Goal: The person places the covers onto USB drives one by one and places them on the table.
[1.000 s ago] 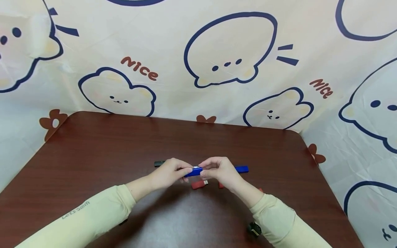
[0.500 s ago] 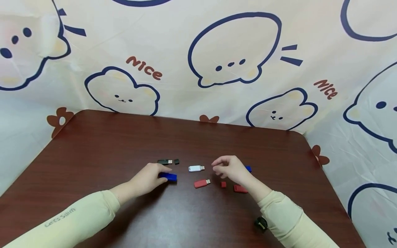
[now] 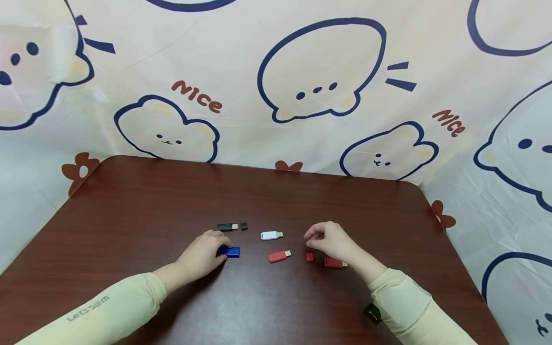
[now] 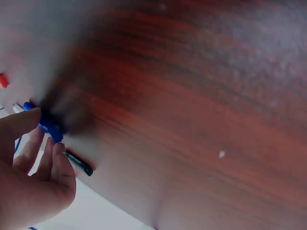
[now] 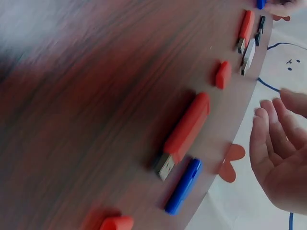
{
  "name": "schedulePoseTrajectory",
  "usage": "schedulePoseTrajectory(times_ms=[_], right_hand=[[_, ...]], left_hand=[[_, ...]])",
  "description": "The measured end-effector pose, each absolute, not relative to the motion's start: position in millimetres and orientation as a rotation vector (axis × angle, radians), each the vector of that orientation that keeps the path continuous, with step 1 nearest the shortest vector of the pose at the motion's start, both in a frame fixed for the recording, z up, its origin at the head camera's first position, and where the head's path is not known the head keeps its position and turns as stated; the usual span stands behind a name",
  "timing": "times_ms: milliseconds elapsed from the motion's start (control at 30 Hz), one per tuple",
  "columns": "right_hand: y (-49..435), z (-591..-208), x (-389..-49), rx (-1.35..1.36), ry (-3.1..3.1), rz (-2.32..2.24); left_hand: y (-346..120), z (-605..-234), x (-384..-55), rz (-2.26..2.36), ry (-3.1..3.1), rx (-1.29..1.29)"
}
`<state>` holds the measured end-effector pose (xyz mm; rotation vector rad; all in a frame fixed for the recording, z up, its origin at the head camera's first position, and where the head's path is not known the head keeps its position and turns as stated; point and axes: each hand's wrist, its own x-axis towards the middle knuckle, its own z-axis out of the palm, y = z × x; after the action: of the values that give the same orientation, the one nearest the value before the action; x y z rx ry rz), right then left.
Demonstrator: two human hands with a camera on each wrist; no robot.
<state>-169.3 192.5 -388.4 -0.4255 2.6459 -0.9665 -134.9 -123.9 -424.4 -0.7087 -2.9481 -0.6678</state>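
In the head view my left hand (image 3: 200, 256) pinches a blue USB stick (image 3: 233, 252) low at the table's left middle. The left wrist view has the same blue stick (image 4: 49, 125) between thumb and fingertips, no metal plug showing. My right hand (image 3: 331, 238) hovers with loosely bent fingers and holds nothing. Just below its fingertips lies a small red cap (image 3: 309, 257). Beside that is a red USB stick (image 3: 333, 262) with its plug bare. A second blue stick (image 5: 183, 186) appears in the right wrist view; my right hand mostly hides it from the head view.
Between the hands lie a white USB stick (image 3: 270, 235) and another red USB stick (image 3: 279, 256), plugs exposed. Farther left sit a black USB stick (image 3: 226, 227) and its small black cap (image 3: 244, 226). Another red cap (image 5: 117, 223) shows in the right wrist view. Patterned cloth (image 3: 241, 134) surrounds the brown table.
Both hands were together on the blue stick; they have parted. My left hand has carried the stick left and down to the table, while the right has let go and drawn rightward.
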Motion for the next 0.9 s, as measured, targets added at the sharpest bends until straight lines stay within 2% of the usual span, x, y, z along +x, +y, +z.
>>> schedulePoseTrajectory(times_ms=[200,400,900], right_hand=[[198.5,-389.7,-163.5,-0.588,2.680,-0.640],[196.9,-394.8,-154.4,-0.771,2.810,-0.332],[187.5,-407.8,-152.1,-0.849,2.892,-0.278]], left_hand=[[-117.3,-424.6,-132.8,-0.603,-2.938,-0.689],[-85.0,-416.5,-131.6,-0.580,-2.868,-0.795],[-23.2,-423.3,-143.0,-0.517,-2.968,-0.879]])
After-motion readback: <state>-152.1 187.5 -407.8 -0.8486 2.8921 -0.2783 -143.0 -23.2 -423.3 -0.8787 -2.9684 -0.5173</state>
